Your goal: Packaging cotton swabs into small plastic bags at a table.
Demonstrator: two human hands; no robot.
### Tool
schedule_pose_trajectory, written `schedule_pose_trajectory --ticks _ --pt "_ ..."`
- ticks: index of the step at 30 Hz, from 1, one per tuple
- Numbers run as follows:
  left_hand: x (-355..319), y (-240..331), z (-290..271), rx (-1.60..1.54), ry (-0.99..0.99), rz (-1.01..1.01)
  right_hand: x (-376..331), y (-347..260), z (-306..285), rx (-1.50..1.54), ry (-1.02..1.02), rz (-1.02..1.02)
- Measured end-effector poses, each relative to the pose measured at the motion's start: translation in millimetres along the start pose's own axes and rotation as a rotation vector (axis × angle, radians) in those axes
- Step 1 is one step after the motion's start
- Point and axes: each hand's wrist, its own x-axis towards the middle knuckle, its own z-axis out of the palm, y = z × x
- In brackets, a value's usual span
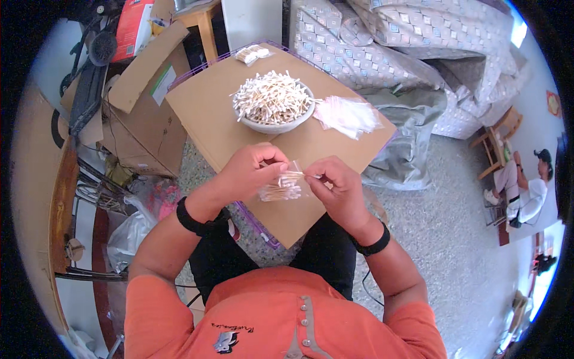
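Grip of left hand [250, 172] and right hand [338, 190] pinches cotton swabs [292, 175] over brown cardboard [206, 105] above speckled floor [442, 215].

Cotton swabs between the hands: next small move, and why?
Perhaps lift the cotton swabs slightly: they sit between the left hand and right hand, the right seemingly pinching one end, close to another bunch, so they might catch on it.
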Motion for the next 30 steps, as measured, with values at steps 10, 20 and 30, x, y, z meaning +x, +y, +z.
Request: schedule_pose_trajectory --ticks 10,20,30 --pt "-24.1 -14.7 -4.5 -0.321 0.054 0.034 13.7 -38.6 16.0 -0.240 -0.168 -0.153" --pt "-44.5 -43.3 -20.1 -0.507 0.146 0.033 23.4 -64.9 42.0 -0.263 -0.173 -0.093" --pt "-50.3 -54.8 -34.9 -0.546 0.163 0.030 38.5 -65.5 66.1 -0.349 -0.256 -0.119"
